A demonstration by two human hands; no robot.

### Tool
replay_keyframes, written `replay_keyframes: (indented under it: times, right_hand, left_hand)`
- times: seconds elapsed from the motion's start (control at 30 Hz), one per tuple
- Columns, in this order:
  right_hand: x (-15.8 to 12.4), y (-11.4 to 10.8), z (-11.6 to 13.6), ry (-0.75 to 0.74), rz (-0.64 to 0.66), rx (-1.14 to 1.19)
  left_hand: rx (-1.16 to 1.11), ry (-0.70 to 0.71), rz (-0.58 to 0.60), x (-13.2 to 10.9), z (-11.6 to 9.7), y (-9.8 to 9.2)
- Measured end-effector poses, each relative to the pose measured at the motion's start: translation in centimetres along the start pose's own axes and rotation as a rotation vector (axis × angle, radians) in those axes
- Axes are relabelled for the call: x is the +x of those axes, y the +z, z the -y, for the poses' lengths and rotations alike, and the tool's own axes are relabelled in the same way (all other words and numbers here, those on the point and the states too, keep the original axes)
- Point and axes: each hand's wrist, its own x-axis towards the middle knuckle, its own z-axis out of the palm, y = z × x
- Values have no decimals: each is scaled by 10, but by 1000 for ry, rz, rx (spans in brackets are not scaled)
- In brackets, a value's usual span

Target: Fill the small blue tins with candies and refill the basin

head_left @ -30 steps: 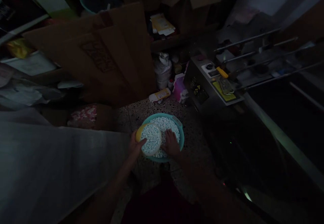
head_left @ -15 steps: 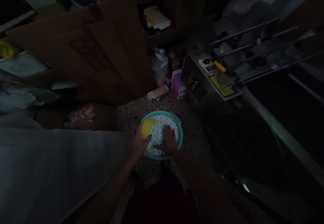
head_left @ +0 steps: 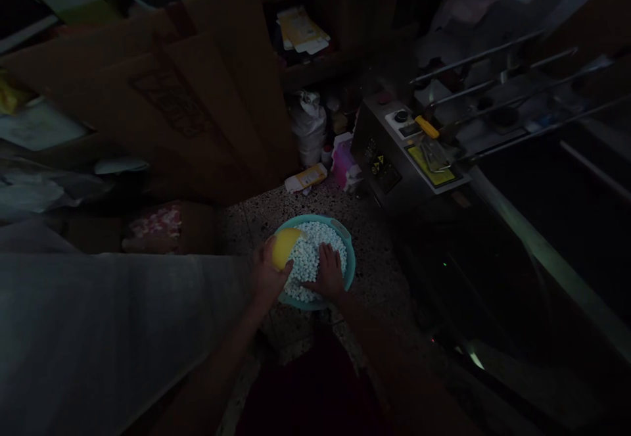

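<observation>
A turquoise tub (head_left: pixel 351 262) stands on the speckled floor, filled with small round white pieces (head_left: pixel 315 235) whose kind I cannot make out. At its left side my left hand (head_left: pixel 267 275) is closed on a yellow bowl (head_left: pixel 284 246), which is tilted with its mouth toward the white pieces. Some of them lie at the bowl's edge. My right hand (head_left: pixel 329 275) rests on the pieces toward the tub's right side, its fingers stretched out and thumb apart. Nothing is gripped in it.
Large cardboard sheets (head_left: pixel 211 94) lean behind on the left. A metal machine (head_left: pixel 389 153) with a yellow-handled tool (head_left: pixel 426 127) on top stands to the right. A purple container (head_left: pixel 342 160), a white sack (head_left: pixel 309 127) and a flattened carton (head_left: pixel 305 178) are beyond the tub.
Little differs. The yellow bowl and my left hand have shifted very slightly left; my right hand stays on the white pieces. The whole view has moved a touch.
</observation>
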Motion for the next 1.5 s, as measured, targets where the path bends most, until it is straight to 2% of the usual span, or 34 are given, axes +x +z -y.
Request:
replay_keyframes:
  times: [0.37,0.57,0.73,1.0,1.2,1.4,1.5]
  right_hand:
    - [-5,-1,-2,11,-53,-3]
    - [-1,0,5,7,-90,-2]
    - [3,-1,7,2,-96,-13]
    - [4,-2,8,4,-95,-2]
    - [7,-2,10,14,-103,4]
    - [6,-2,7,10,-102,10]
    - [4,-1,6,7,-114,8]
  left_hand:
    - [77,-6,-19,-2,-7,-5]
    - [34,103,-41,0,-4,-5]
    - [91,43,-75,8,1,-6]
    - [9,130,-112,1,2,-7]
    - [-22,136,-74,-6,-1,-2]
    - [-16,125,-158,1,4,-4]
    - [-32,181,-158,0,5,-5]
